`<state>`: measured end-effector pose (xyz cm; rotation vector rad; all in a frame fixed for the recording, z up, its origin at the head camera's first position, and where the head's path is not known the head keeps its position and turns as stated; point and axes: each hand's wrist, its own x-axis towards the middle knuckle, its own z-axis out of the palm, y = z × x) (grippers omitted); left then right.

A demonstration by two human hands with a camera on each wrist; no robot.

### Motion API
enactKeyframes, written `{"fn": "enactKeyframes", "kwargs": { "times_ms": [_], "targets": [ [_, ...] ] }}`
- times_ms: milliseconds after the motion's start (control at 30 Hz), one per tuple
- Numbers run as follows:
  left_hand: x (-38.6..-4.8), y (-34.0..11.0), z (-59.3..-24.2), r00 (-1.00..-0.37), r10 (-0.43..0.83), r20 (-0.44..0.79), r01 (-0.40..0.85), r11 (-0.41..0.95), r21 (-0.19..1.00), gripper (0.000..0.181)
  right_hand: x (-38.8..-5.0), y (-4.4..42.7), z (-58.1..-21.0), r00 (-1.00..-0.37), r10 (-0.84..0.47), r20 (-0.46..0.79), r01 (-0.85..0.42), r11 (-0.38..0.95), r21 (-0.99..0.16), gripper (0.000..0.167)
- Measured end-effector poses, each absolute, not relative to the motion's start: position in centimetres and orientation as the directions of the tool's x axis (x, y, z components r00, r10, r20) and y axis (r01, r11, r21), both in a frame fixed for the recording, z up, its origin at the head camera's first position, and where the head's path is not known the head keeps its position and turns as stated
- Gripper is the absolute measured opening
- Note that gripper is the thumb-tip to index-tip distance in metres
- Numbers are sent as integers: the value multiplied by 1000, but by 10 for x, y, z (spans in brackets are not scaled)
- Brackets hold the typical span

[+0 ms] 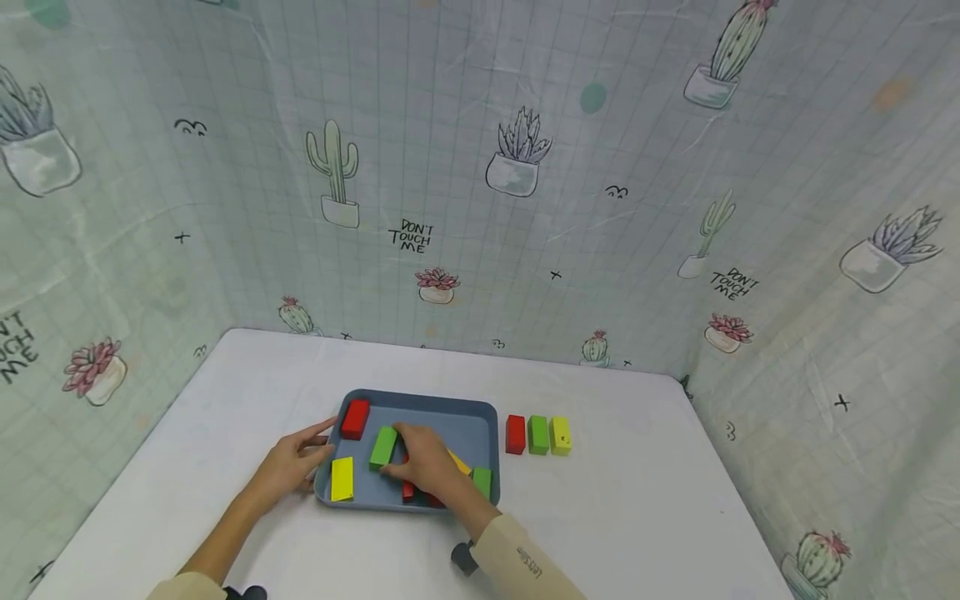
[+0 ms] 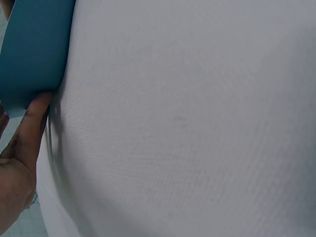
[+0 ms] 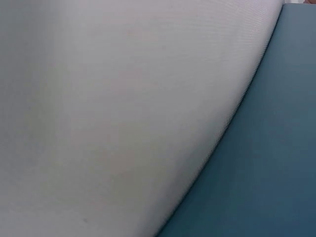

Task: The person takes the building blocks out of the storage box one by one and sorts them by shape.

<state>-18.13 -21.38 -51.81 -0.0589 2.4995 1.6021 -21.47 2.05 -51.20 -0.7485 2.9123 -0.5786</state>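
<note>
A blue-grey tray (image 1: pixel 420 401) lies on the white table, holding several blocks. The left hand (image 1: pixel 287 468) is at the tray's left side; in the left wrist view its fingers (image 2: pixel 37 111) touch the tray wall (image 2: pixel 34 49). Between thumb and fingers the right hand (image 1: pixel 427 460) pinches a green block (image 1: pixel 383 447) by its ends, over the left-middle of the tray. A red block (image 1: pixel 356 419) is at the tray's back left corner, a yellow block (image 1: pixel 342 479) at its front left. The right wrist view shows only the tray's side (image 3: pixel 256 148) and table surface.
Right of the tray stand a red block (image 1: pixel 515 435), a green block (image 1: pixel 538 435) and a yellow block (image 1: pixel 560 436) in a row. Inside the tray, partly behind the right hand, are another green block (image 1: pixel 482 481), an orange-yellow piece (image 1: pixel 459 462) and red pieces (image 1: pixel 408 492).
</note>
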Motion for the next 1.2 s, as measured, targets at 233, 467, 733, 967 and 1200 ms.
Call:
{"fn": "enactKeyframes", "kwargs": {
  "times_ms": [233, 467, 733, 967, 1200],
  "targets": [
    [-179, -212, -520, -987, 53, -154, -118, 424, 898, 54, -216, 28, -512, -891, -454, 20, -404, 771, -492, 71],
    [-179, -213, -522, -988, 51, -147, -112, 421, 900, 54, -220, 41, -510, -876, -482, 23, -416, 730, -542, 71],
    [-179, -212, -523, -989, 59, -138, -101, 422, 901, 54, -223, 60, -501, -874, -485, -23, -384, 719, -579, 71],
    [-180, -213, -516, -986, 62, -153, -112, 431, 895, 54, -226, 75, -489, -889, -452, -77, -325, 739, -590, 71],
    [-179, -213, -514, -985, 70, -161, -116, 426, 897, 55, -227, 87, -482, -902, -425, -78, -289, 728, -622, 71]
  ]
}}
